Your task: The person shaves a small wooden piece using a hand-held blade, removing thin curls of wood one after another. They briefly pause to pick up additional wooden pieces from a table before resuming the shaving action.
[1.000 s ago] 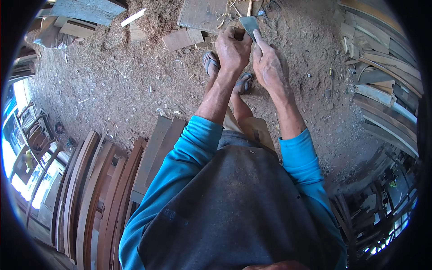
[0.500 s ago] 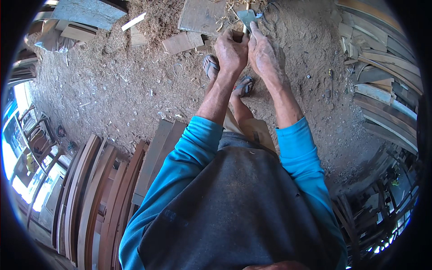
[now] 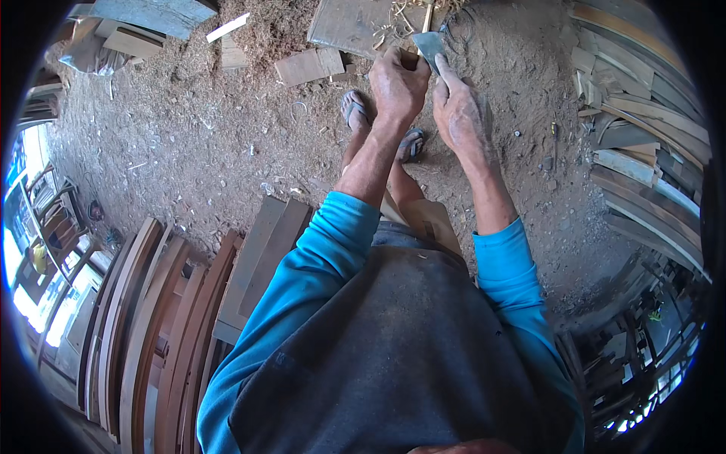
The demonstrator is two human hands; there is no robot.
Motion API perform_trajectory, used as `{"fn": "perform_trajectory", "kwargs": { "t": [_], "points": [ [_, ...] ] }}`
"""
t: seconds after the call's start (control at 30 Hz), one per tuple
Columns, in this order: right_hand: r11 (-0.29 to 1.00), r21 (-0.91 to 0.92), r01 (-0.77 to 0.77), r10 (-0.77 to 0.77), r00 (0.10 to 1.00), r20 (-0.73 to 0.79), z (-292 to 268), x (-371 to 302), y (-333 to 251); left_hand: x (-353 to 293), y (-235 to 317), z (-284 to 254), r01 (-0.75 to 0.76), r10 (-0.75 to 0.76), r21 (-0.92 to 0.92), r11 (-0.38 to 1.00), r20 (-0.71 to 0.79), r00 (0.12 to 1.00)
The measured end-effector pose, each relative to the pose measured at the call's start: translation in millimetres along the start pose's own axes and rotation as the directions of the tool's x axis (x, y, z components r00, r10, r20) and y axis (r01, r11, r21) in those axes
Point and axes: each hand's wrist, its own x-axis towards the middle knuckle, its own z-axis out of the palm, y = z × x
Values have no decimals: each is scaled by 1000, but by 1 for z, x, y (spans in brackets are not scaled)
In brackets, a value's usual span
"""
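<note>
My left hand is closed around the near end of a thin pale wooden stick, which points away from me. Just to its right, my right hand grips a flat grey-green piece, shaped like a scraper blade. The index finger lies stretched along this piece, which rests against or just over the stick; I cannot tell which. Curled wood shavings lie beyond my hands. Inside the left fist the end of the stick is hidden.
A wide board lies on the dusty ground ahead, with a smaller board nearer. Curved planks stand stacked at the lower left. More timber is piled along the right. A screwdriver-like tool lies on the ground. My sandalled feet are below my hands.
My right hand has drawn back toward me and to the right, a little apart from the left. The flat piece has tilted and slid nearer along the stick. Both hands keep their grip.
</note>
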Motion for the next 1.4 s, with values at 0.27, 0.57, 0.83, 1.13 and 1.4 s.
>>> {"fn": "perform_trajectory", "kwargs": {
  "t": [0.27, 0.57, 0.83, 1.13, 1.4],
  "points": [
    [999, -16, -44, 45, 998, 37, -6, 43, -8, 1, 0, 2, 37, -37, 3, 999, 5, 999],
    [972, 145, -182, 173, 982, 74, -23, 57, -12, 3, 6, -5, -32, 23, 150, 988, 63, 998],
    [911, 368, -184, 227, 971, -75, -37, -37, 117, -45, 12, -56, 187, -33, -331, 925, 421, 906],
    [938, -304, -166, 265, 911, 317, 121, -441, 334, -75, 64, -104, 237, 1, -548, 802, 398, 917],
    [926, -221, -306, 367, 866, 339, 128, -493, 314, -83, 65, -111, 224, 2, -571, 790, 368, 930]
  ]
}}
